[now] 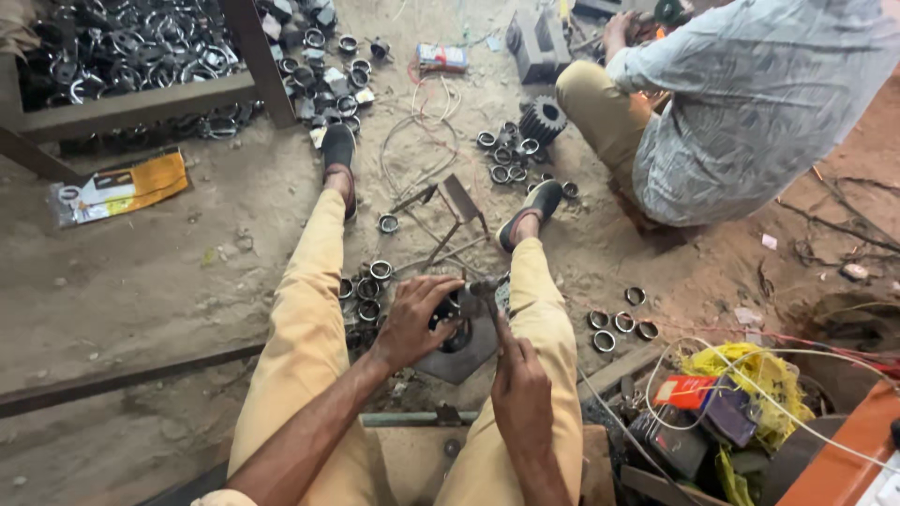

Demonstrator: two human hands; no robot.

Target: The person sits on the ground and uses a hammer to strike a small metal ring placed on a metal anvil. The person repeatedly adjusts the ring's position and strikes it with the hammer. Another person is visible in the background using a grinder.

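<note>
Sitting on the dirt floor (169,281), the person pressed the left hand (412,319), its grip closed over a dark ring (448,314), onto a metal plate (464,354) between the knees to steady it, while the right hand (520,389) gripped a hammer (489,292) above.

I see dull dark steel on the flat hexagonal metal plate (469,351) and a brighter sheen on the small round steel rings (619,321) nearby. Bare sandy floor (141,281) looks rough, dusty, matt. My yellow cotton trousers (305,319) read soft, unglossed.
</note>
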